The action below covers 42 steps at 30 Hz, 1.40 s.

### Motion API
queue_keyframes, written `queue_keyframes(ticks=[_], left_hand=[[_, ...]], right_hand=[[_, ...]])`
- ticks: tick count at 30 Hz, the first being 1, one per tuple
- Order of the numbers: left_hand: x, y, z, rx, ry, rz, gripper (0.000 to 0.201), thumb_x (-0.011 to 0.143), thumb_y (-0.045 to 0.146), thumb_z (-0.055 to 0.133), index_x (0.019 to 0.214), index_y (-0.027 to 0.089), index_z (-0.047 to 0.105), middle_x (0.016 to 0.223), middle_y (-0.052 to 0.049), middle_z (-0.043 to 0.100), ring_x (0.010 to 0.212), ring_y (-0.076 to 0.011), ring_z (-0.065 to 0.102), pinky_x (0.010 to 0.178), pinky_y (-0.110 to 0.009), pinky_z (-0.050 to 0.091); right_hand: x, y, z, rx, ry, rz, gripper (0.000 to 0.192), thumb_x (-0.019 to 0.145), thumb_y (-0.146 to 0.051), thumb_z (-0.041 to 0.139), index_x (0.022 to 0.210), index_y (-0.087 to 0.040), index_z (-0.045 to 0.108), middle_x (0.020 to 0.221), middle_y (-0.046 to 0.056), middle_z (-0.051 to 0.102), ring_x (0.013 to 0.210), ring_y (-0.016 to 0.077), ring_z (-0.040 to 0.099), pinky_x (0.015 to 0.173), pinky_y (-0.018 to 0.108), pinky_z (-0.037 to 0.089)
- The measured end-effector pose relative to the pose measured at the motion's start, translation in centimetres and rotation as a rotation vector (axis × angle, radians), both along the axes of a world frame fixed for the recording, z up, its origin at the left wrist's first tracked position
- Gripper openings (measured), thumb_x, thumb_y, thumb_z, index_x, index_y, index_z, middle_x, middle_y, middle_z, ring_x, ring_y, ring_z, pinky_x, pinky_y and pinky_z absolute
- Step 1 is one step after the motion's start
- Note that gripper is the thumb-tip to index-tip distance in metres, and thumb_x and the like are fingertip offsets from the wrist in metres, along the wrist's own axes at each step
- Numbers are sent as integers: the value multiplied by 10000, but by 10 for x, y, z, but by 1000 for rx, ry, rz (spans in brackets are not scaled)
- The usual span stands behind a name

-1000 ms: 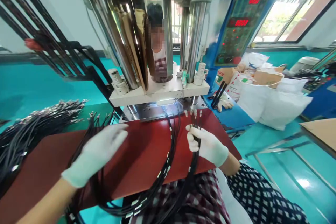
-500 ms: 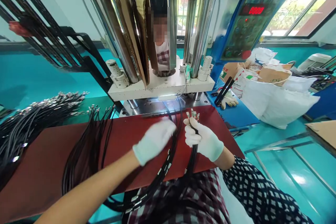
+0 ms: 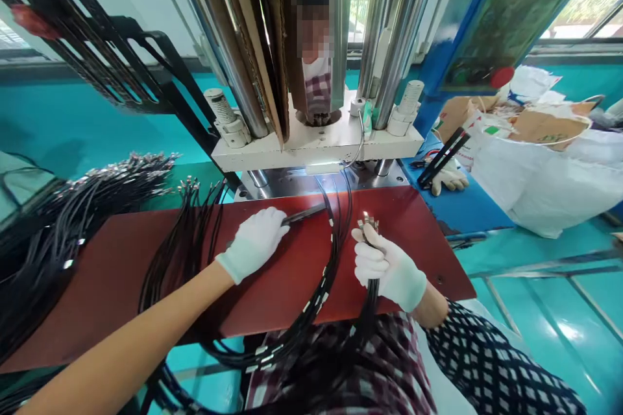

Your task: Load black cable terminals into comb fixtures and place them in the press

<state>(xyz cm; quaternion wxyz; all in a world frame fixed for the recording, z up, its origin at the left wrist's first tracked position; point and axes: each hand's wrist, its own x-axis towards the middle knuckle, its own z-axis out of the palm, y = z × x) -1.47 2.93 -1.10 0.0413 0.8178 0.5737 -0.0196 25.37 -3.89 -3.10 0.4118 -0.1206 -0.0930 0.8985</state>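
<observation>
My left hand (image 3: 254, 241), in a white glove, rests on the dark red worktop (image 3: 272, 279) and grips a thin dark tool (image 3: 304, 213) that points toward the press. My right hand (image 3: 387, 266), also gloved, is closed around a bundle of black cables (image 3: 366, 301) whose metal terminal ends (image 3: 368, 220) stick up above the fist. The cables hang down over the front edge onto my checked lap. Another set of black cables (image 3: 335, 227) runs from under the press plate back across the worktop.
A vertical press (image 3: 318, 142) with chrome columns stands right behind the worktop. Loose black cables (image 3: 180, 240) lie at the left, a bigger heap (image 3: 73, 207) farther left. A control panel (image 3: 511, 13), white bags (image 3: 545, 175) and a glove (image 3: 448, 178) are at right. A person stands behind the press.
My left hand swung from the left cable pile to the middle of the worktop and closed on the thin tool. The right hand kept its cable bundle, shifting slightly toward me.
</observation>
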Motion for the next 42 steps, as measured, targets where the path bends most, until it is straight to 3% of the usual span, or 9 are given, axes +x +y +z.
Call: queue_keyframes(ticks=[3,7,10,12,16,23,31,39,42], left_hand=[[-25,-28,19,-109,-269,180,220,984,328,399,1047,173,542,776,-43,594,696,-211,598,654,-310,412],[-6,-29,32,-520,-1055,189,465,987,543,297,956,162,562,638,15,482,460,-106,411,471,-243,320],[26,-13,24,-1067,-1443,223,494,923,615,405,823,151,539,625,16,467,415,-85,382,400,-230,289],[45,-6,15,-1198,-1583,173,480,885,612,503,748,152,511,633,0,494,459,-95,449,428,-230,356],[63,-9,4,-1077,-1669,50,513,919,605,473,666,158,483,549,-1,491,457,-97,458,474,-234,408],[61,-20,10,-948,-1657,277,453,943,567,466,717,173,470,528,34,448,401,-71,379,396,-206,284],[63,-26,15,-695,-1540,172,396,946,493,510,718,174,451,629,32,451,513,-73,392,487,-222,340],[63,-28,14,-453,-1360,206,385,958,462,502,708,182,421,630,35,442,537,-76,379,498,-219,328],[58,-28,19,-533,-1415,179,401,950,515,501,732,183,443,597,40,456,500,-76,406,479,-219,333]], right_hand=[[7,-9,21,-40,0,-147,289,1013,-323,456,912,-160,673,481,-109,212,373,39,99,371,126,194],[-2,-2,57,58,-198,-314,344,1003,-384,405,791,-224,623,453,-106,136,373,62,6,359,152,145],[-20,5,59,186,-502,-177,252,880,-401,592,745,-194,641,446,-90,308,363,36,157,379,174,187],[-32,6,51,257,-757,-60,233,810,-369,657,745,-145,677,524,-23,523,416,47,374,425,184,293],[-48,-1,35,419,-1031,39,238,787,-324,629,748,-103,708,616,54,653,515,94,531,519,218,410],[-62,-7,25,517,-1092,113,194,796,-275,595,694,-129,671,581,8,615,540,89,527,550,206,429],[-69,-6,30,482,-1212,219,190,786,-262,560,651,-155,639,558,14,631,550,123,577,555,222,449],[-73,-13,27,601,-1311,186,312,887,-348,538,648,-162,615,641,27,651,600,133,584,667,273,467],[-74,-22,21,552,-1254,-46,217,912,-400,559,865,-189,569,741,-9,641,636,118,562,666,263,462]])
